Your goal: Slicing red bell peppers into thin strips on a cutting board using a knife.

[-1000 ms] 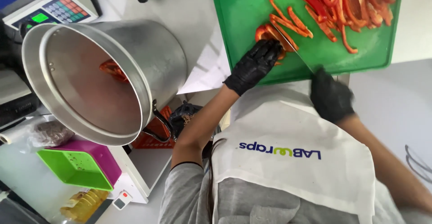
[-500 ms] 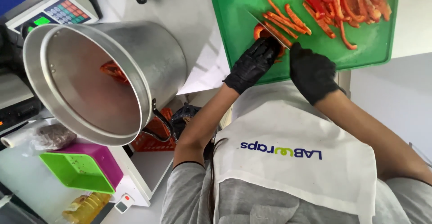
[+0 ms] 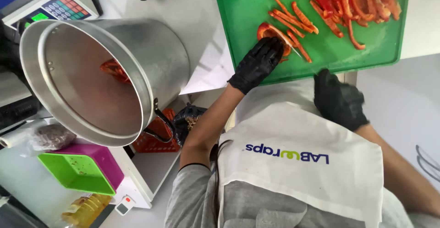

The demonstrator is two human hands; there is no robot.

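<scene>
The left hand (image 3: 257, 63), in a black glove, lies flat with fingers spread on a red pepper piece (image 3: 273, 32), pressing it down near the front edge of the green cutting board (image 3: 247, 8); it is open, not clenched round anything. The right hand (image 3: 339, 100), also gloved in black, sits just off the board's near edge, against the white apron (image 3: 302, 164), with fingers curled inward; whether it grips anything cannot be told from this view. A thin blade-like edge (image 3: 297, 49) shows beside the pepper piece, but its handle is not visible. Cut red pepper strips (image 3: 339, 3) lie scattered over the far half of the board, well apart from both hands. The board rests on a pale surface (image 3: 192, 8). To the left stands a large aluminium pot (image 3: 151, 58), tilted toward the camera, with a few red pieces (image 3: 114, 70) inside. Behind the pot sits a weighing scale with a keypad (image 3: 59, 6). Below the pot are a purple and green container (image 3: 78, 171) and a red basket (image 3: 158, 134).
</scene>
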